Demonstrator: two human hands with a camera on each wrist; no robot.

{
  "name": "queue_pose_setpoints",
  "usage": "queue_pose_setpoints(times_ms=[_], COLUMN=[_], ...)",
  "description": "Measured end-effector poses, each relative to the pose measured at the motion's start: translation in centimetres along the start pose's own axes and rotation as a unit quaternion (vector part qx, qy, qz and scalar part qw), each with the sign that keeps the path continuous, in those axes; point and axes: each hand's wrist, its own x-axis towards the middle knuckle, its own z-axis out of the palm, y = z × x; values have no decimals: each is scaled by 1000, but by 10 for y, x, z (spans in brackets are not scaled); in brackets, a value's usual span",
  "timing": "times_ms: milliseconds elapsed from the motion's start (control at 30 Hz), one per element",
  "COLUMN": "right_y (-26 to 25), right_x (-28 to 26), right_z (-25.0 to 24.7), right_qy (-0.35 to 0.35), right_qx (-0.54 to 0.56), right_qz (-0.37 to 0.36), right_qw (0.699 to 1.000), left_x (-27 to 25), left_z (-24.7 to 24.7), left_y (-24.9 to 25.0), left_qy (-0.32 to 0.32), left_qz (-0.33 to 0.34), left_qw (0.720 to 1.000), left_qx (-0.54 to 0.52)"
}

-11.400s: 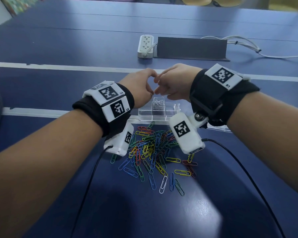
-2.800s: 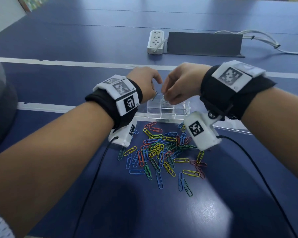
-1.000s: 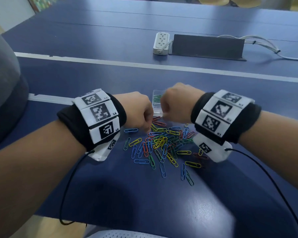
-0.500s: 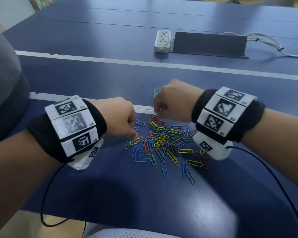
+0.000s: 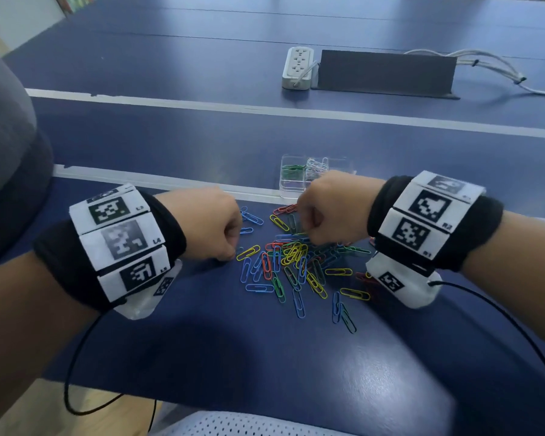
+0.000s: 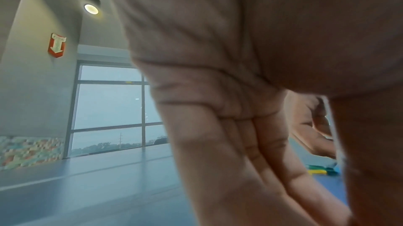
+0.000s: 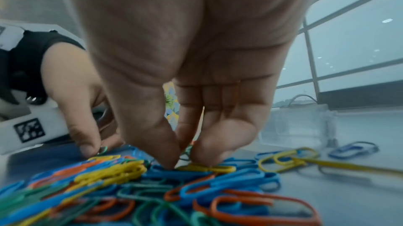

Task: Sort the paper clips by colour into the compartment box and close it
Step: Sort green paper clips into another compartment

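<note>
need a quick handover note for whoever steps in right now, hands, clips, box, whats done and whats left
Left hand: at the left edge of the clip pile, thumb and finger pinching a green clip on the table.
Right hand: fingertips down in the pile's middle, closing on a clip; grip not yet clear.
Compartment box: open, just beyond the pile, with green clips in one compartment and silver in the next.
Left: blue, yellow, red and remaining green clips, then close the box.

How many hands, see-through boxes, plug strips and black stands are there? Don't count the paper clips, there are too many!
Hands: 2, the left hand and the right hand
Compartment box: 1
Power strip: 1
Black stand: 1
Total: 5
</note>
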Motion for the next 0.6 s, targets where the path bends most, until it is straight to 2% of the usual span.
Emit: queue_pose_setpoints(times_ms=[133, 300, 433, 600], right_y=[11, 11, -3, -9], right_x=[-6, -5, 4, 4], right_z=[-8, -12, -11, -7], right_qy=[18, 39, 15, 5], right_qx=[30, 3, -14, -104], right_qz=[26, 36, -2, 1], right_qw=[999, 999, 1000, 995], left_x=[2, 8, 15, 15], left_z=[-3, -10, -15, -17], left_y=[-2, 1, 5, 12], left_qy=[22, 52, 39, 18], left_qz=[16, 45, 52, 31], left_qw=[998, 992, 986, 985], left_qx=[-50, -110, -155, -169])
